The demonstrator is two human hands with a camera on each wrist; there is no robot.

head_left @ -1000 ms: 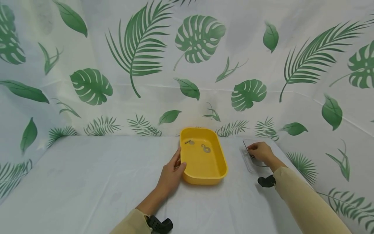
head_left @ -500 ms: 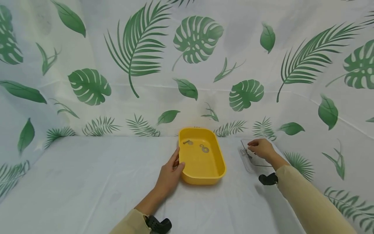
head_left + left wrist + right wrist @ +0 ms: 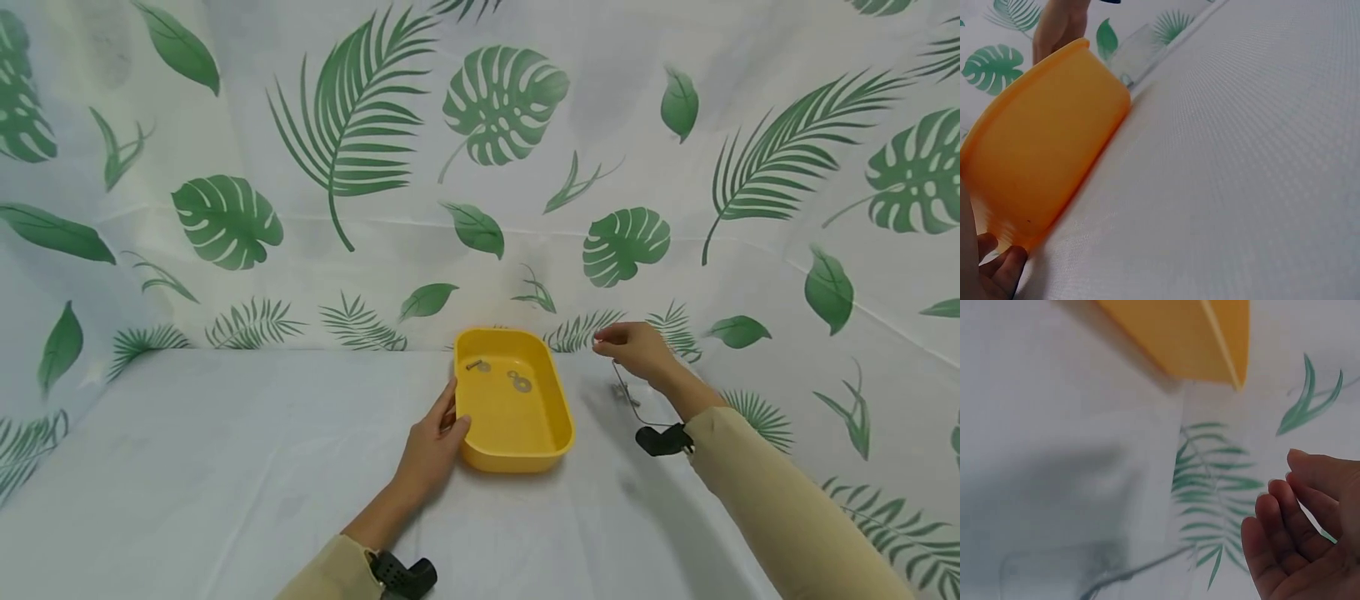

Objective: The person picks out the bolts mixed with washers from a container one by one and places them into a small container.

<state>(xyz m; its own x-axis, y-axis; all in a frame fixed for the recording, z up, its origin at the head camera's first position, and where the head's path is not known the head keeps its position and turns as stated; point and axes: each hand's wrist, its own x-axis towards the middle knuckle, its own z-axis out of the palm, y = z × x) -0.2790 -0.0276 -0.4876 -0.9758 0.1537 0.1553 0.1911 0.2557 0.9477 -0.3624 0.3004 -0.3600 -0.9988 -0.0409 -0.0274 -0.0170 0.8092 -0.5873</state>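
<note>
A yellow plastic bin [image 3: 517, 461] stands on the white cloth, with a small bolt [image 3: 474, 365] and several flat washers [image 3: 522, 385] on its floor. My left hand [image 3: 427, 450] grips its near left side, thumb at the rim; its fingertips [image 3: 1010, 270] show against the wall in the left wrist view. Right of the bin, my right hand [image 3: 636, 350] is raised with thumb and forefinger brought together. A tiny pale piece [image 3: 597, 340] shows at those fingertips; I cannot tell its kind. In the right wrist view the other fingers are bent.
A clear plastic box [image 3: 1054, 562] lies right of the bin, partly hidden by the right forearm in the head view. From it rises a thin dark bent rod [image 3: 628, 398], with small metal parts [image 3: 622, 392] nearby. A leaf-print curtain [image 3: 360, 275] hangs behind the table.
My right hand has risen out of the clear box and moved left towards the bin. The left hand and the bin stay in place; the view has turned slightly right.
</note>
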